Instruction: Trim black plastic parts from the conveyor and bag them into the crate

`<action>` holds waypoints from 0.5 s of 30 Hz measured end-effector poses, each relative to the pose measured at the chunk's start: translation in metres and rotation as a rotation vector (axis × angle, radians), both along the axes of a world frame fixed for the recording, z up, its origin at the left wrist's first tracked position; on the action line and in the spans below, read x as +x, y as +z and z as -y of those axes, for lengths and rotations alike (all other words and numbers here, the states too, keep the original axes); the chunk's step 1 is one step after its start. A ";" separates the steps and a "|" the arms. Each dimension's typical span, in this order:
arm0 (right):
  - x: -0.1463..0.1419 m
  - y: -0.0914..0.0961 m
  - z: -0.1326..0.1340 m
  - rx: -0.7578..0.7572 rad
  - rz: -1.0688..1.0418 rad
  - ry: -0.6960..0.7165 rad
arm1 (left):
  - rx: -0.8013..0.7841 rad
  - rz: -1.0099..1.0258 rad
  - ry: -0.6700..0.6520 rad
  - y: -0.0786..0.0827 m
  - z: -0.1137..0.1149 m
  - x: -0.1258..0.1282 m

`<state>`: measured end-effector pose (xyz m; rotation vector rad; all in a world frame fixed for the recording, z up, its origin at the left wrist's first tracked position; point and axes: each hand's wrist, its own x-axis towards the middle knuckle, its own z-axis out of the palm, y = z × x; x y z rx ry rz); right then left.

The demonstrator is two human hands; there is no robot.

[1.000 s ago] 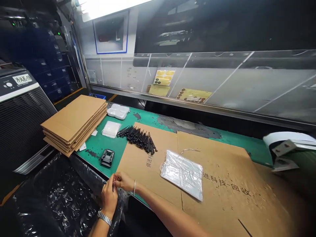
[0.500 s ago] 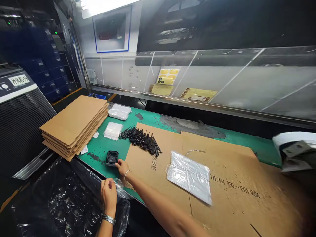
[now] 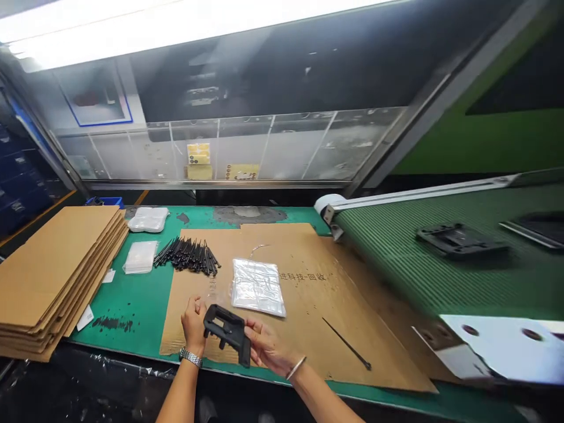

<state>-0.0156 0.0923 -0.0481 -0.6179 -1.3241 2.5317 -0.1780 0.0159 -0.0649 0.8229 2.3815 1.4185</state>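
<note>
My right hand (image 3: 268,346) grips a black plastic frame part (image 3: 231,333) by its right end and holds it tilted above the front edge of the cardboard. The part has a rectangular opening and short pegs along its lower side. Close to its left end is my left hand (image 3: 194,325), fingers closed in a pinch; a faint clear plastic bag (image 3: 214,292) shows at the fingertips. Behind the hands lies a stack of clear plastic bags (image 3: 258,286). A heap of thin black rods (image 3: 188,255) rests further back on the left.
Flat cardboard sheets (image 3: 57,258) are stacked at the left. Two piles of clear packets (image 3: 141,257) lie beside the rods. One black rod (image 3: 347,343) lies on the cardboard sheet (image 3: 304,335). On the right, a green conveyor belt (image 3: 396,264) carries another black part (image 3: 460,239).
The view has swung right, bringing the conveyor into sight. My right hand has lifted the black part off the green mat, and both hands are now over the cardboard's front edge.
</note>
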 end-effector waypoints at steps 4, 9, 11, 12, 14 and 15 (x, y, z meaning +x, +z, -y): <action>0.036 -0.048 0.006 0.047 0.206 -0.144 | -0.002 0.071 -0.262 -0.018 0.000 0.029; 0.053 -0.087 0.016 0.144 0.330 -0.330 | -0.107 0.041 -0.294 -0.039 0.028 0.068; 0.055 -0.095 0.024 0.222 0.370 -0.374 | -0.155 0.016 -0.246 -0.043 0.037 0.085; 0.055 -0.097 0.028 0.268 0.387 -0.385 | -0.176 -0.011 -0.209 -0.044 0.039 0.092; 0.058 -0.098 0.035 0.365 0.402 -0.388 | -0.233 -0.144 -0.106 -0.043 0.038 0.103; 0.059 -0.096 0.037 0.412 0.396 -0.384 | -0.262 -0.238 -0.069 -0.042 0.035 0.106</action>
